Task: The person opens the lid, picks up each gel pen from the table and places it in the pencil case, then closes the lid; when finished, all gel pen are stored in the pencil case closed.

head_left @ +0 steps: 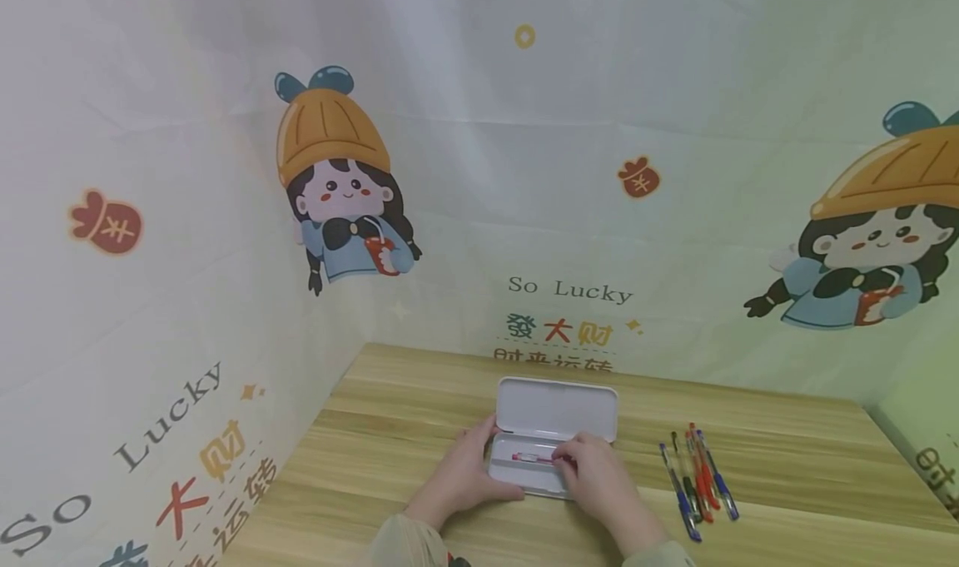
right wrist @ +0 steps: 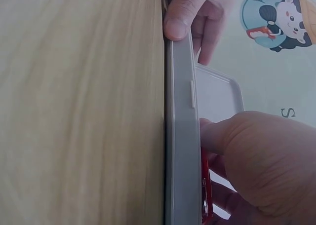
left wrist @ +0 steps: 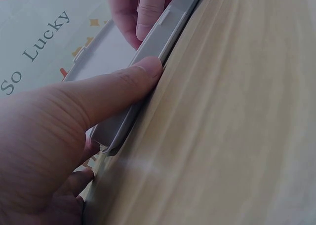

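A white metal pencil case (head_left: 558, 406) lies on the table with its lid raised at the back. My left hand (head_left: 463, 477) grips its left end, the thumb on the front wall and the fingers round the far side. Inside the tray is a clear pen with red ends (head_left: 528, 457). Over the right part of the tray, my right hand (head_left: 597, 473) pinches the red end of this pen. In the right wrist view, the case's front wall (right wrist: 182, 131) stands before the right hand and hides part of its fingertips; a red clip shows beside them.
To the right of the case, several gel pens (head_left: 698, 477) with blue, black and red caps lie in a loose bunch on the wooden table (head_left: 404, 417). A printed cloth (head_left: 464, 134) hangs behind the table and along its left side.
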Demonstrator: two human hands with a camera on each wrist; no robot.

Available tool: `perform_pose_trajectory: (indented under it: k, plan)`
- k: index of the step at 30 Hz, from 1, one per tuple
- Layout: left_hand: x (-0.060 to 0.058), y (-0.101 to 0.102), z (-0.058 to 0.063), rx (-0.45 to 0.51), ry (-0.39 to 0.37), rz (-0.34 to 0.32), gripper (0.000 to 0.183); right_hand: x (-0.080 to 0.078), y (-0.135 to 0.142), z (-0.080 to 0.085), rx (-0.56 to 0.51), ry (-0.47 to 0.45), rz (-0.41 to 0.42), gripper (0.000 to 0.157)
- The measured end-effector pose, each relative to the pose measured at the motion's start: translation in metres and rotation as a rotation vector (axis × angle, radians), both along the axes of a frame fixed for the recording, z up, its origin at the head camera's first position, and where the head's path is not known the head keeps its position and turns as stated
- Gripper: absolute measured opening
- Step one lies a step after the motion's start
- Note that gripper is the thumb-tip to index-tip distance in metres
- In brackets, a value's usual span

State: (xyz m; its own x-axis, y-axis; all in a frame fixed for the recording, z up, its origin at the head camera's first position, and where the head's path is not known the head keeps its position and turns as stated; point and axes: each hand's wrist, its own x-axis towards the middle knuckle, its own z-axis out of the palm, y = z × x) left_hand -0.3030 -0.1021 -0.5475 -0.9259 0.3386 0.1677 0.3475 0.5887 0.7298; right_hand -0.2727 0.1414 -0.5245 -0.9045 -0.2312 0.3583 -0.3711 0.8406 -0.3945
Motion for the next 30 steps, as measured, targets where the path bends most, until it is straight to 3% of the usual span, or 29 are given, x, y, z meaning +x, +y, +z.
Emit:
perform_pose_trajectory:
  k: [10, 18, 30]
  plan:
    - [0.000, 0.001, 0.000, -0.008, -0.005, 0.008, 0.130, 0.000, 0.001, 0.001, -0.018, -0.023, -0.021, 0.007]
    - [0.001, 0.001, 0.001, -0.011, -0.008, 0.014, 0.130, 0.001, 0.006, 0.003, -0.099, -0.014, -0.043, 0.007]
    - [0.001, 0.001, 0.001, 0.006, -0.022, 0.021, 0.130, 0.005, 0.050, 0.006, -0.225, -0.052, -0.162, 0.015]
